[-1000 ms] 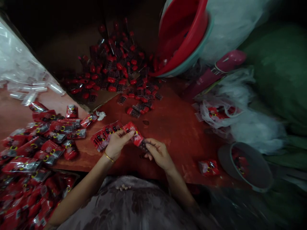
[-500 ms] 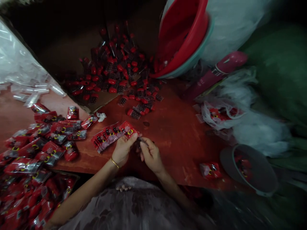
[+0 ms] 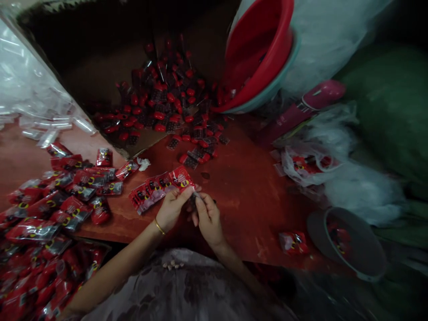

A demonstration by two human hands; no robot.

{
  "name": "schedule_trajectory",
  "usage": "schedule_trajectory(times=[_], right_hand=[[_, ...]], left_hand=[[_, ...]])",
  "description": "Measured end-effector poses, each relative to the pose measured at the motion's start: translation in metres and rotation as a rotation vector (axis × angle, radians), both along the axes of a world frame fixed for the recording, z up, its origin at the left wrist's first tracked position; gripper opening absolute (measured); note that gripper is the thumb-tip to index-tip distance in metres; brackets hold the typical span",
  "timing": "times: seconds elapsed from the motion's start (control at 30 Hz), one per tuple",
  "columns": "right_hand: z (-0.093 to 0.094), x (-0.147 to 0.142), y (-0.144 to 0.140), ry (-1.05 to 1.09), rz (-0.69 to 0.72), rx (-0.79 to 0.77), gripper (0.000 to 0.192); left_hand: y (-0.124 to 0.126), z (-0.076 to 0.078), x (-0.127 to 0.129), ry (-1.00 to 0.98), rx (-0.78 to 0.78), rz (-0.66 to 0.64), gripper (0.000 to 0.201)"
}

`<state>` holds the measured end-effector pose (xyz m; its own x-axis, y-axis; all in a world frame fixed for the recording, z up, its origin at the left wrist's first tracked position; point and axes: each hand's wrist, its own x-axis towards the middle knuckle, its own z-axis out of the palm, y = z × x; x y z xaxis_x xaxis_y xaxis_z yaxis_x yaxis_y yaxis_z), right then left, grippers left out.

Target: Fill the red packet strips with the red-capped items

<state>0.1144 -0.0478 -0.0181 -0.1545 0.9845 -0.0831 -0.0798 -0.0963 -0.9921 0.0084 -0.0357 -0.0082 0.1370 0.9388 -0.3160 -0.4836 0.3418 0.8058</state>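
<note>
Red tabletop (image 3: 247, 196): near edge beneath forearms (image 3: 123, 261), bare stretch to the right. Pinching red packet (image 3: 180, 178) with left hand (image 3: 171, 209), dark piece (image 3: 193, 203) at its lower end with right hand (image 3: 210, 218); mostly hidden. Beyond, box (image 3: 152, 139) interior lost in shadow, top cut off.

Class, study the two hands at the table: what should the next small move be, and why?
Probably the right hand should gently push the dark piece toward the red packet while the left hand holds firm. The left thumb lies on the packet's lower end, and the right fingers pinch the dark piece right beside it; the fingers hide whether it is inside.
</note>
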Motion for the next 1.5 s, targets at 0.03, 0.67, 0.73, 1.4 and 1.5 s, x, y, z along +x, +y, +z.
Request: schedule_trajectory(times=[0.03, 0.67, 0.73, 1.4, 1.5], right_hand=[[0.0, -0.001, 0.0, 0.008, -0.019, -0.013, 0.027], [0.001, -0.005, 0.006, 0.058, -0.029, -0.043, 0.027], [0.0, -0.005, 0.007, 0.138, 0.011, -0.075, 0.028], [0.0, 0.002, 0.0, -0.403, -0.057, 0.304, 0.02], [-0.001, 0.0, -0.002, -0.377, -0.076, 0.278, 0.02]], left_hand=[[-0.002, -0.001, 0.002, 0.004, 0.0, -0.011, 0.041], [0.0, 0.009, 0.003, 0.015, -0.012, 0.038, 0.038], [0.003, 0.015, -0.001, -0.011, -0.014, 0.022, 0.044], [0.01, 0.015, 0.001, 0.071, -0.019, 0.168, 0.033], [0.012, 0.013, 0.001, 0.073, -0.019, 0.111, 0.03]])
